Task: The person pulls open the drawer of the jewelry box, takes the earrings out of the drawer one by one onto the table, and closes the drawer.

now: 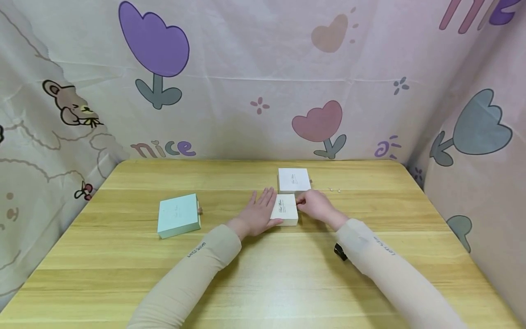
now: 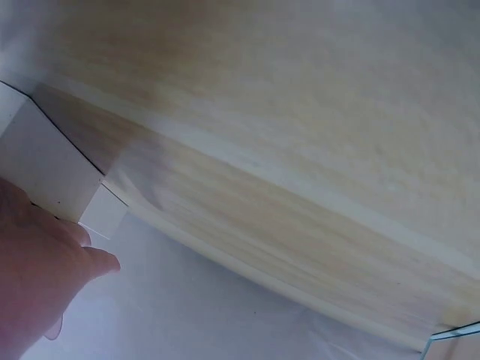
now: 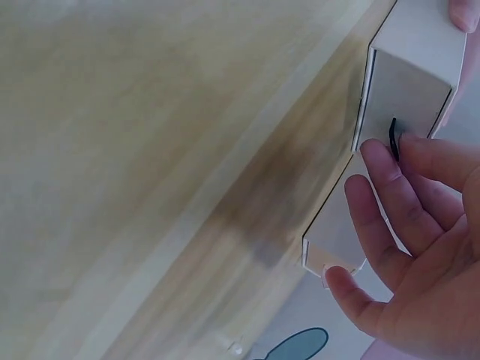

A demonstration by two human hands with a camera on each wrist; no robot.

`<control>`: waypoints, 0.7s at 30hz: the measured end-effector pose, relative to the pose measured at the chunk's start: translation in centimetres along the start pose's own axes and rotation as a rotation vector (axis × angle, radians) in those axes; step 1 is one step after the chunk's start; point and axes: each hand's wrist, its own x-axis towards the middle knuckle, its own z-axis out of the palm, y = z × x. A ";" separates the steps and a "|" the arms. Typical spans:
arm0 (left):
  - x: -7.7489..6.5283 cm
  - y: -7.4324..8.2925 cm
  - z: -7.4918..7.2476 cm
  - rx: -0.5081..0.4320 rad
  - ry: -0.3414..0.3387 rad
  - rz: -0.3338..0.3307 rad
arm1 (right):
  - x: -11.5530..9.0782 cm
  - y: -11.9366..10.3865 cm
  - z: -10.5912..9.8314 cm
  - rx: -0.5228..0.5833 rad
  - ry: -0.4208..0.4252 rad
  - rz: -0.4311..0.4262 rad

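A cream drawer box [image 1: 286,209] with dark lettering lies near the middle of the table. My left hand [image 1: 259,214] rests against its left side, fingers straight and spread, thumb along the front edge. At the box's right end, my right hand [image 1: 315,205] pinches a short dark pull tab [image 3: 394,139] between thumb and index finger. The other right fingers are loosely bent, as the right wrist view shows. The drawer front [image 3: 405,97] looks flush with the sleeve. Just behind stands a white drawer box [image 1: 293,180] with a small tab on its right.
A mint-green drawer box [image 1: 178,215] with a pinkish tab sits on the left. Two tiny shiny pieces [image 1: 339,190] lie right of the white box. Beside the right sleeve is a small black object [image 1: 340,252]. A printed cloth [image 1: 230,91] hangs behind the wooden table [image 1: 287,283].
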 end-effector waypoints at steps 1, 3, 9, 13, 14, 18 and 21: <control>0.0 0.0 0.0 -0.003 -0.001 0.001 | 0.0 0.0 0.0 0.001 -0.002 0.003; 0.0 0.0 0.0 -0.004 -0.003 0.003 | 0.1 0.0 0.0 0.005 -0.007 0.008; 0.0 0.0 0.0 -0.010 -0.002 0.003 | 0.1 -0.1 0.2 0.030 -0.033 0.014; -0.1 -0.3 0.2 -0.032 0.011 0.028 | 0.0 -0.4 0.2 0.042 -0.039 0.023; -0.1 -0.4 0.2 -0.039 0.014 0.036 | -0.1 -0.5 0.2 0.044 -0.039 0.025; -0.4 -0.8 0.2 -0.069 0.020 0.065 | -0.1 -0.4 0.3 0.041 -0.019 0.008; -0.5 -0.9 0.1 -0.065 0.019 0.085 | 0.0 -0.1 0.3 0.020 0.008 -0.010</control>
